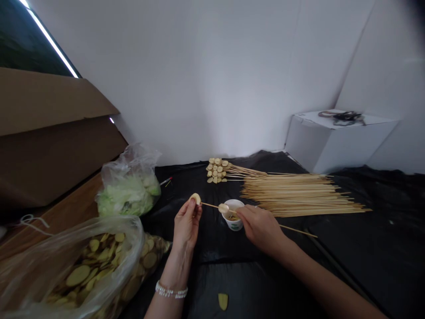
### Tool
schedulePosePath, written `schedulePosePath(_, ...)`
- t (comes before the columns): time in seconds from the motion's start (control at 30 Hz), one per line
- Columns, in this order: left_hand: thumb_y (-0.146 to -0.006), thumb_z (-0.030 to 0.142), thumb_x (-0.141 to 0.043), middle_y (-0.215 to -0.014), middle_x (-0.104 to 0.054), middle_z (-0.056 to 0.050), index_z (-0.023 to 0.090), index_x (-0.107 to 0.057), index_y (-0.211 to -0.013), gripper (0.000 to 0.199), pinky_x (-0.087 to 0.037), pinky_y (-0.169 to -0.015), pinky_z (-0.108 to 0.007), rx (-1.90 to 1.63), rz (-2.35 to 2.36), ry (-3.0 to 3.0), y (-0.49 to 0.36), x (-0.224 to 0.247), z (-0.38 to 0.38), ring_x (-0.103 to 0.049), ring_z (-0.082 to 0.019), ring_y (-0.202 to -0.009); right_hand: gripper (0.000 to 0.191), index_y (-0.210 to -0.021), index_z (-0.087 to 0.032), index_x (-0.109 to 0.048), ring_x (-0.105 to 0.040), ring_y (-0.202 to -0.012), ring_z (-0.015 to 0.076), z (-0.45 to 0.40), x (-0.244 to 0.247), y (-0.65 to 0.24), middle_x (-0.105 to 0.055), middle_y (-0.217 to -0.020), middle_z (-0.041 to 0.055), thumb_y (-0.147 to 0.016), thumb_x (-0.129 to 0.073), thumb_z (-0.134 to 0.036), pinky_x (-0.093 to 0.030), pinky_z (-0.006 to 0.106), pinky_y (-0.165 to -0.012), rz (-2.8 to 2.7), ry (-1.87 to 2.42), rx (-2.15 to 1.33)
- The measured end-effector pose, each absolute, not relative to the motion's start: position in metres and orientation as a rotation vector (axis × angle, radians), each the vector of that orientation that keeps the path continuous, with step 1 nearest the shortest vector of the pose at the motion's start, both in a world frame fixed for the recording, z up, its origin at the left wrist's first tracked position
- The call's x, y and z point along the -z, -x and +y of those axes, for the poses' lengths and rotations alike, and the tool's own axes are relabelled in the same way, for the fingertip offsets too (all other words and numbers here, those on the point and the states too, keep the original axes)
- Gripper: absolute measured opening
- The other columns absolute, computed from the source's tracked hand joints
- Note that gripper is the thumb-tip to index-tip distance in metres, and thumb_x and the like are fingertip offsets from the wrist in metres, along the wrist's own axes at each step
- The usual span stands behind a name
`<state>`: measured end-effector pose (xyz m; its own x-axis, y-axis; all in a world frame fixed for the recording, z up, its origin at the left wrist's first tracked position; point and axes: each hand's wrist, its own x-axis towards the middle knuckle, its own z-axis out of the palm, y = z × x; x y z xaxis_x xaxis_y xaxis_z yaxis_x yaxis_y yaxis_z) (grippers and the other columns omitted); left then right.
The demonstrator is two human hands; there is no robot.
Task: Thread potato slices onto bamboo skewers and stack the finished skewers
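My left hand [188, 220] pinches a pale potato slice [195, 198] by its edge, at the tip of a thin wooden skewer [210, 205]. My right hand [260, 225] grips that skewer farther along, and its tail end sticks out to the right behind the wrist. Another slice [223, 208] is threaded on the skewer between the two hands. Below it stands a white paper cup [234, 225] with some pale bits inside; the right fingers hover at its rim. Whether the tip has pierced the left slice cannot be made out.
An open plastic bag of potato slices [83, 274] lies at the left, a bag of pale green vegetables [129, 190] behind it. Finished skewers [217, 168] and a pile of bare skewers [299, 192] lie at the back. One loose slice [223, 301] is in front; a white box [338, 141] stands back right.
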<state>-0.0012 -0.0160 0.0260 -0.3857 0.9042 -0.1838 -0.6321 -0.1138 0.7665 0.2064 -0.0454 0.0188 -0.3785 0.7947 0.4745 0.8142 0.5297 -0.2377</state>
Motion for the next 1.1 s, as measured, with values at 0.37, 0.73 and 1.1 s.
schedulePosePath(0.37, -0.071, 0.006, -0.069, -0.072, -0.071, -0.006, 0.010, -0.071, -0.077, 0.008, -0.053, -0.059, -0.018, -1.720, 0.950, -0.387, -0.0012, -0.0264, -0.0167, -0.063, -0.009, -0.060, 0.023, -0.083, -0.018, -0.061, -0.054, -0.072, 0.0150, -0.0452, -0.0145, -0.2054, -0.063, -0.078, 0.0038, -0.090, -0.040, -0.012, -0.033, 0.026, -0.064, -2.211, 1.243, 0.114)
schedulePosePath(0.73, -0.071, 0.008, -0.070, -0.074, -0.071, -0.005, 0.011, -0.071, -0.078, 0.008, -0.053, -0.059, -0.017, -1.691, 0.914, -0.398, -0.0009, -0.0276, -0.0189, -0.062, -0.008, -0.060, 0.022, -0.080, -0.018, -0.058, -0.053, -0.072, 0.0152, -0.0442, -0.0164, -0.2053, -0.061, -0.076, 0.0041, -0.089, -0.040, -0.012, -0.034, 0.025, -0.065, -2.199, 1.178, 0.096)
schedulePosePath(1.1, -0.072, 0.007, -0.068, -0.072, -0.070, -0.005, 0.011, -0.071, -0.077, 0.007, -0.053, -0.058, -0.017, -1.693, 0.919, -0.404, -0.0031, -0.0305, -0.0198, -0.062, -0.008, -0.059, 0.022, -0.083, -0.018, -0.059, -0.053, -0.069, 0.0146, -0.0463, -0.0137, -0.2042, -0.062, -0.076, 0.0034, -0.083, -0.040, -0.006, -0.032, 0.026, -0.061, -2.220, 1.236, 0.148)
